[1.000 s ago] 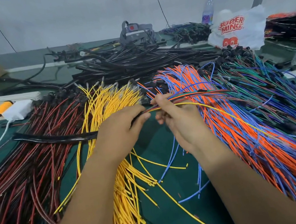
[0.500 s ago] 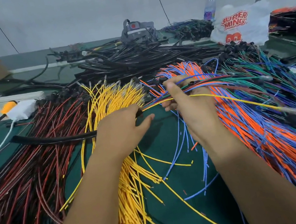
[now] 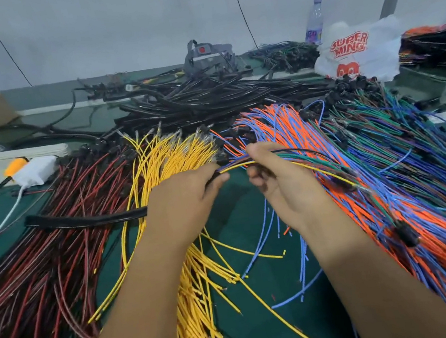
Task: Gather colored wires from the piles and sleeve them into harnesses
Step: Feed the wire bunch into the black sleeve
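Left hand grip: left hand point(image 3: 184, 201) has its fingers curled round the end of a black sleeve point(image 3: 84, 221), thumb and fingertips closed right at the sleeve mouth
Right hand grip: right hand point(image 3: 283, 185) is pinching a mixed wire bundle point(image 3: 296, 158) (yellow, green, blue, dark ones), fingers curled round it just right of the sleeve mouth
Bundle: its left end sits at the sleeve mouth, can't tell how far in it goes; the rest trails off right of the sleeve, over the orange and blue pile point(image 3: 373, 203)
Sleeve: runs left from the left hand, lying across the red and black pile point(image 3: 40, 256)
Yellow pile point(image 3: 186, 277): under the sleeve's near end and the left forearm
Green and blue pile point(image 3: 416, 144): furthest right of the sleeve
Black tubing heap point(image 3: 205, 98): behind the sleeve, further back on the green table point(image 3: 239, 224)
White plastic bag point(image 3: 358, 51): way back right of the sleeve, red print on it, bottle point(image 3: 315, 19) just behind
Power strip point(image 3: 27, 156): back left of the sleeve, white charger point(image 3: 35, 170) plugged in
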`<action>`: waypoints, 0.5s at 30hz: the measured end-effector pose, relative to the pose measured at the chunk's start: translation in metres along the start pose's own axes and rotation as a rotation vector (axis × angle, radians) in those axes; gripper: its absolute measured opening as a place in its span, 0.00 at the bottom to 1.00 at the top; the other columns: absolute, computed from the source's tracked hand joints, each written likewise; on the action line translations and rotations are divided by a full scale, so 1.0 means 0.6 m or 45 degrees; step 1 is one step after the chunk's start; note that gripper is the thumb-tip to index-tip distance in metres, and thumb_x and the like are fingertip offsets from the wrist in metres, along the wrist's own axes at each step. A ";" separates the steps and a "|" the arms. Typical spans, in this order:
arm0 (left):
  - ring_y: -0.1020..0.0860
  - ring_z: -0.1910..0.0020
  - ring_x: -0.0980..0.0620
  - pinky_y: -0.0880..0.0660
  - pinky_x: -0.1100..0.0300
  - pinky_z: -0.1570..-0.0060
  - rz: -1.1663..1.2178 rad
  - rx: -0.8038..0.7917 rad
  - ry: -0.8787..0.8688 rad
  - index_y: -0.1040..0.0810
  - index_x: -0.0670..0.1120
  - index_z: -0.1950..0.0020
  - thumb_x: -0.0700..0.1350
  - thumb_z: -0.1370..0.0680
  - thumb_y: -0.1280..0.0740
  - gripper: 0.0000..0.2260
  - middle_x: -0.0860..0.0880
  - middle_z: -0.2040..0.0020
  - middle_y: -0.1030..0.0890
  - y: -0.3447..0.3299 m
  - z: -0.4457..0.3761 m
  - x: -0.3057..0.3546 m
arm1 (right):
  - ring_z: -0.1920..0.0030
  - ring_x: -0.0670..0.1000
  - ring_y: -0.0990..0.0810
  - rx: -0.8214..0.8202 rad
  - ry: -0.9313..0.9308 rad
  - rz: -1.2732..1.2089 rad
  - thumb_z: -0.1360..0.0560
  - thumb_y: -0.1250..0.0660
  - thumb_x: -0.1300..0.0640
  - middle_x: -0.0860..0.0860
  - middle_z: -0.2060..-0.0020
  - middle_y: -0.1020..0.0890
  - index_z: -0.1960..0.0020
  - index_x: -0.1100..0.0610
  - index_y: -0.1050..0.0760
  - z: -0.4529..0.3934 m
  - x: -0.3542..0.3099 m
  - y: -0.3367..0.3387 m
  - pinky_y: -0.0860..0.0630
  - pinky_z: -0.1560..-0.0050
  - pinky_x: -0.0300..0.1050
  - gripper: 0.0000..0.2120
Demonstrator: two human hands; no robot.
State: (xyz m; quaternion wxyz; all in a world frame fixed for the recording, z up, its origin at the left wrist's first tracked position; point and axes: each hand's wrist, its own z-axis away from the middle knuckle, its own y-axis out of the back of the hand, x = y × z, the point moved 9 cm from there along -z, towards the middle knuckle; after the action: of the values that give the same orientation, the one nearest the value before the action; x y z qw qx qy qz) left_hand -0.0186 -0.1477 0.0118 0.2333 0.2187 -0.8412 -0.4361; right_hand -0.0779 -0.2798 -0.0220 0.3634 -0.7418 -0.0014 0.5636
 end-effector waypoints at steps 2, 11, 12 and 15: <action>0.23 0.63 0.47 0.35 0.58 0.70 -0.010 -0.011 0.090 0.23 0.57 0.51 0.72 0.30 0.51 0.26 0.52 0.68 0.24 0.006 0.002 -0.020 | 0.73 0.43 0.23 -0.011 0.032 0.048 0.25 0.34 0.66 0.48 0.72 0.20 0.65 0.54 0.20 -0.002 -0.008 0.004 0.28 0.71 0.32 0.13; 0.26 0.57 0.53 0.31 0.56 0.66 0.049 -0.025 -0.026 0.21 0.55 0.50 0.56 0.21 0.39 0.09 0.56 0.60 0.24 0.015 -0.002 -0.039 | 0.70 0.45 0.21 -0.068 0.227 0.279 0.23 0.35 0.66 0.47 0.72 0.20 0.61 0.57 0.26 0.004 -0.041 0.001 0.26 0.66 0.35 0.09; 0.25 0.58 0.52 0.32 0.56 0.67 0.023 -0.019 -0.019 0.22 0.55 0.50 0.56 0.20 0.41 0.10 0.56 0.60 0.24 0.014 -0.002 -0.038 | 0.70 0.45 0.21 -0.083 0.247 0.306 0.23 0.35 0.66 0.47 0.71 0.20 0.61 0.57 0.26 0.005 -0.044 0.000 0.25 0.66 0.35 0.09; 0.27 0.58 0.49 0.37 0.55 0.63 -0.024 0.001 -0.090 0.24 0.52 0.51 0.57 0.21 0.43 0.12 0.56 0.63 0.27 0.015 -0.001 -0.021 | 0.70 0.46 0.20 -0.066 0.314 0.383 0.24 0.33 0.66 0.47 0.71 0.20 0.61 0.57 0.25 0.007 -0.054 0.002 0.25 0.66 0.36 0.09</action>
State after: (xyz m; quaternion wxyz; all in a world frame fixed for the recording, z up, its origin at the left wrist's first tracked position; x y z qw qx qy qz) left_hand -0.0097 -0.1359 0.0169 0.1993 0.2110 -0.8470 -0.4455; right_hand -0.0937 -0.2917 0.0042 0.2533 -0.8061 0.1396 0.5162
